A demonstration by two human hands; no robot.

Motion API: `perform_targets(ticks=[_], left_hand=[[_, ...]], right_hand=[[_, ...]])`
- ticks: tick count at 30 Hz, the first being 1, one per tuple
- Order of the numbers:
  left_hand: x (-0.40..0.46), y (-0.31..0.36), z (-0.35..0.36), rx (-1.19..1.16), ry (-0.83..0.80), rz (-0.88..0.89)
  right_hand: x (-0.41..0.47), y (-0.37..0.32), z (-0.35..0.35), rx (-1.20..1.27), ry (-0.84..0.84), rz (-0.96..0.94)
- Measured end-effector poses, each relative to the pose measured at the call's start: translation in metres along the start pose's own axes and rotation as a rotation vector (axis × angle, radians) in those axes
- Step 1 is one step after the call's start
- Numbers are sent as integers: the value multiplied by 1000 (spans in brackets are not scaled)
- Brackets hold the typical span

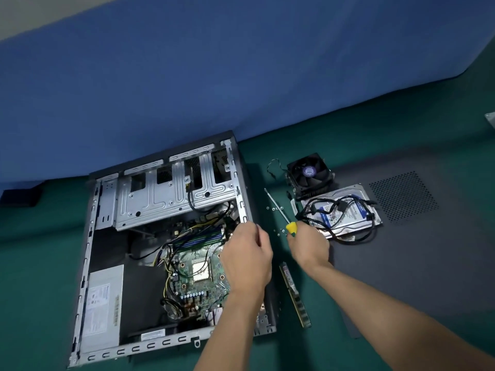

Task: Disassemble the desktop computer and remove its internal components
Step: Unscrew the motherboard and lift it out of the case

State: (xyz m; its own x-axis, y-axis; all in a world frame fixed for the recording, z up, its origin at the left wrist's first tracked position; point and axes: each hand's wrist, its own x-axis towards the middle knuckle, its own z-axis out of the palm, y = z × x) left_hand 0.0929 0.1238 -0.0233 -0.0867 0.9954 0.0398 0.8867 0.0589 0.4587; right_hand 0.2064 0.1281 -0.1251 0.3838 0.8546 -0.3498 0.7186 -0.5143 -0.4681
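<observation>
Open computer case (166,250) lies flat on green tabletop (294,145), motherboard (199,274) exposed. Left hand (245,259) over case's right edge, fingers curled, possibly pinching small part. Right hand (309,246) just right of case grips yellow-handled screwdriver (281,212). Cooler fan (310,174), hard drive (345,211), RAM stick (294,295) lie right of case.

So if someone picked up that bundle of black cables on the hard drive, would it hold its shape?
Probably not: the cables lie in loose loops, so they'd likely flop and dangle. They look light, and might snag the hard drive.
</observation>
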Motion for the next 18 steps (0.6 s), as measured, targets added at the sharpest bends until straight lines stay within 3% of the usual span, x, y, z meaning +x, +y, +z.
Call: perform_targets(ticks=[4, 7, 10, 13, 18], left_hand=[[1, -1, 1, 0, -12, 14], [0, 0, 0, -15, -5, 10], [0, -2, 1, -23, -17, 2], [0, -4, 3, -16, -31, -20], [0, -3, 3, -16, -16, -18]], right_hand=[[-1, 2, 3, -28, -27, -11], [-11, 4, -8, 112, -32, 8], [-28, 10, -17, 210, -148, 45], [-35, 16, -21, -59, -271, 7], [-24, 14, -19, -325, -321, -24]])
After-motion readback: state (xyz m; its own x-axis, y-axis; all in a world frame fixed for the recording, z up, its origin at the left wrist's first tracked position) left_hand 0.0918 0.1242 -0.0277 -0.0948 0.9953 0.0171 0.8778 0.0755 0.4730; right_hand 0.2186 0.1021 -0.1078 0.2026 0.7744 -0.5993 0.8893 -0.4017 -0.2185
